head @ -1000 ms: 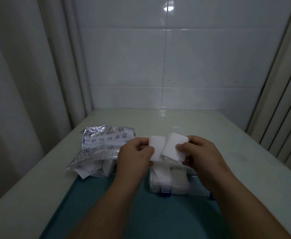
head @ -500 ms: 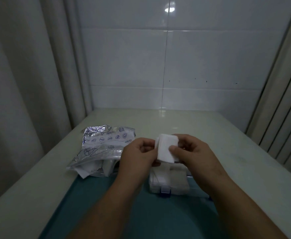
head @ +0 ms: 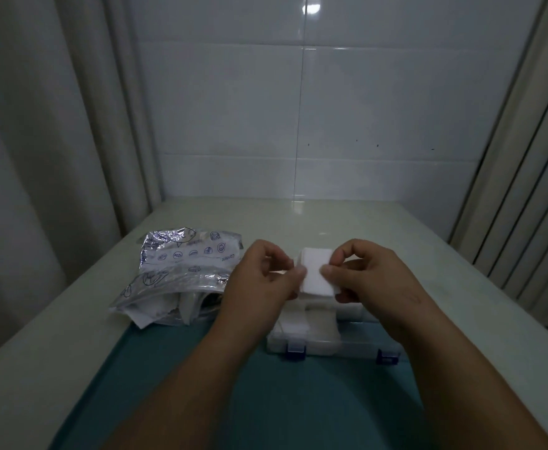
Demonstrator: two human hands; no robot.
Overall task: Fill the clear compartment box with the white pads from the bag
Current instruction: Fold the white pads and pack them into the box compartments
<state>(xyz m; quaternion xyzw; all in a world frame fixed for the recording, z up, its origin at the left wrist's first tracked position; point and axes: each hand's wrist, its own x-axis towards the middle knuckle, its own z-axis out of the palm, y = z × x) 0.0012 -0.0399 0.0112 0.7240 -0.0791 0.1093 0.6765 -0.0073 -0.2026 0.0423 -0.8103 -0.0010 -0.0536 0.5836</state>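
A small stack of white pads (head: pixel 315 274) is held in the air between both hands, above the clear compartment box (head: pixel 318 339). My left hand (head: pixel 263 277) pinches the stack's left edge with thumb and forefinger. My right hand (head: pixel 370 274) pinches its right side. The box has blue latches at its front and lies on the teal mat; white pads fill its left compartments. Its right part is hidden behind my right wrist. The crinkled printed bag (head: pixel 181 274) lies to the left, its mouth toward me, with more white pads showing inside.
A teal mat (head: pixel 181 378) covers the near part of the pale table (head: pixel 331 219). Curtains hang along the left and right sides, and a tiled wall closes the back.
Two pads held apart, one in each hand, have been brought together into one stack between both hands.
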